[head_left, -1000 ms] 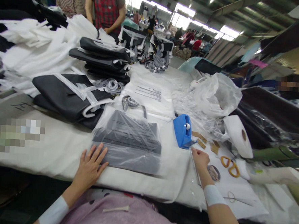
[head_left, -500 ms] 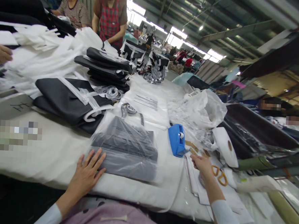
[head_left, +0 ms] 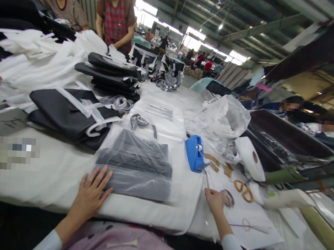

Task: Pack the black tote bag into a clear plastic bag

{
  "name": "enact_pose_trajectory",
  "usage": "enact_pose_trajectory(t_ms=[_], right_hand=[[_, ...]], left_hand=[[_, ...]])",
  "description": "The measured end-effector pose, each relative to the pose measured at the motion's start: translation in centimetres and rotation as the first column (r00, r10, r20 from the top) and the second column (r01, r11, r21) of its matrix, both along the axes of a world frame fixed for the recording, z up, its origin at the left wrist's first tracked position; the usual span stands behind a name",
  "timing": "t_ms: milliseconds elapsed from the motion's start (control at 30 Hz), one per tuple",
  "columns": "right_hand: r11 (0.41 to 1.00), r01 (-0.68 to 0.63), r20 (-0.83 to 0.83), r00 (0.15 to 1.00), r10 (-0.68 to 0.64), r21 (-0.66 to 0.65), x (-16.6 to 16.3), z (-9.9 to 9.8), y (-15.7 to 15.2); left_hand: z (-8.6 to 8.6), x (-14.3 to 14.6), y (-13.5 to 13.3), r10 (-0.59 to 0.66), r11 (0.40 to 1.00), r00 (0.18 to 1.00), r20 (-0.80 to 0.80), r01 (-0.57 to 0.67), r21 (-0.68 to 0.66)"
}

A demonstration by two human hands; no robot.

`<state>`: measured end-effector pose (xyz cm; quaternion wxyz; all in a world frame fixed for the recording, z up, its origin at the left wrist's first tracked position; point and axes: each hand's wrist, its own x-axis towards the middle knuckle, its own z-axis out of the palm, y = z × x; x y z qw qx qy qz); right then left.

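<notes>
My left hand [head_left: 90,195] lies flat with its fingers spread on the near left corner of a clear plastic bag [head_left: 136,164] that holds a folded grey item. My right hand [head_left: 215,199] rests on the white table cover [head_left: 53,171] to the right of the bag. Its fingers are pinched on a thin strip of clear tape [head_left: 205,178] that runs back to the blue tape dispenser [head_left: 193,153].
Orange-handled scissors [head_left: 243,190] and a white roll [head_left: 250,158] lie right of the dispenser. Black bags with white straps [head_left: 66,113] are stacked at the left, with a crumpled plastic bag [head_left: 226,115] behind. Two people [head_left: 114,16] stand at the far side.
My right hand has drawn back from the dispenser toward me, with the tape strip stretched out behind it. My left hand has stayed flat on the bag.
</notes>
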<state>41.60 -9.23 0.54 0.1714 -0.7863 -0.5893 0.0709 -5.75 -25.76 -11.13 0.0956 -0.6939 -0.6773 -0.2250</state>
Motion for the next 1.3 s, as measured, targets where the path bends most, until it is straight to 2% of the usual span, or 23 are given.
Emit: enact_pose_trajectory(t_ms=[100,167,200,233,267,333,367,433,500,533,567,600,633,700,733,767,800,933,1300], right_hand=[[0.995,-0.093,0.011,0.996,0.094,-0.024,-1.3,2.3,-1.2],[0.963,-0.268,-0.021,0.963,0.268,-0.031,-3.7,4.7,-1.9],[0.916,-0.400,-0.057,0.916,0.398,-0.031,-5.4,6.1,-2.3],[0.807,-0.590,-0.118,0.803,0.584,-0.026,-7.3,7.5,-2.8],[0.661,-0.750,-0.181,0.653,0.736,-0.015,-9.4,9.0,-3.4],[0.355,-0.934,-0.302,0.345,0.888,-0.024,-13.7,11.7,-4.5],[0.210,-0.977,-0.370,0.211,0.905,-0.043,-15.9,12.8,-4.9],[-0.070,-0.994,-0.512,-0.017,0.859,-0.085,-20.2,14.2,-5.3],[-0.336,-0.936,-0.644,-0.192,0.741,-0.106,-24.4,13.9,-4.8],[-0.439,-0.891,-0.680,-0.251,0.689,-0.116,-26.5,13.1,-4.3],[-0.508,-0.850,-0.681,-0.289,0.673,-0.142,-28.6,12.0,-3.7],[-0.535,-0.821,-0.632,-0.309,0.711,-0.200,-30.6,10.6,-3.0],[-0.513,-0.810,-0.533,-0.312,0.786,-0.283,-32.4,9.1,-2.1],[-0.372,-0.812,-0.251,-0.285,0.925,-0.449,-35.5,6.3,-0.3],[-0.299,-0.814,-0.133,-0.268,0.954,-0.499,-36.6,5.2,0.5],[-0.247,-0.812,-0.054,-0.258,0.965,-0.529,-37.6,4.3,1.3],[-0.221,-0.809,-0.013,-0.255,0.967,-0.545,-38.3,3.7,1.9],[-0.210,-0.781,0.051,-0.295,0.954,-0.589,-39.7,2.7,3.1],[-0.286,-0.707,0.086,-0.440,0.894,-0.647,-40.9,0.9,3.9]], left_hand=[[0.1,-0.1,0.0,-0.001,1.000,1.000,0.004,0.001,-0.006],[0.4,-0.1,0.0,0.005,1.000,1.000,0.010,-0.005,-0.015],[0.6,-0.1,0.0,0.007,1.000,1.000,0.013,-0.007,-0.025],[0.8,-0.1,0.0,0.009,0.999,1.000,0.017,-0.009,-0.036],[1.1,-0.1,0.0,0.012,0.999,1.000,0.021,-0.011,-0.050],[1.8,0.0,0.0,0.019,0.997,0.999,0.027,-0.017,-0.077],[2.1,0.0,0.0,0.024,0.996,0.999,0.032,-0.021,-0.086],[2.7,-0.1,0.0,0.034,0.995,0.998,0.047,-0.030,-0.098],[3.1,-0.3,0.0,0.044,0.994,0.997,0.067,-0.037,-0.104],[3.2,-0.3,0.1,0.048,0.994,0.996,0.076,-0.039,-0.105],[3.2,-0.4,0.1,0.051,0.994,0.995,0.084,-0.042,-0.105],[3.2,-0.5,0.1,0.053,0.993,0.995,0.090,-0.043,-0.105],[3.2,-0.5,0.1,0.053,0.994,0.994,0.094,-0.043,-0.105],[3.0,-0.6,0.1,0.049,0.994,0.994,0.097,-0.039,-0.103],[2.9,-0.7,0.1,0.046,0.994,0.994,0.096,-0.036,-0.102],[2.9,-0.7,0.1,0.044,0.994,0.995,0.094,-0.034,-0.100],[2.9,-0.8,0.1,0.042,0.995,0.995,0.092,-0.033,-0.097],[2.9,-1.0,0.2,0.034,0.995,0.995,0.090,-0.025,-0.101],[3.1,-0.7,0.9,0.032,0.994,0.991,0.131,-0.017,-0.108]])
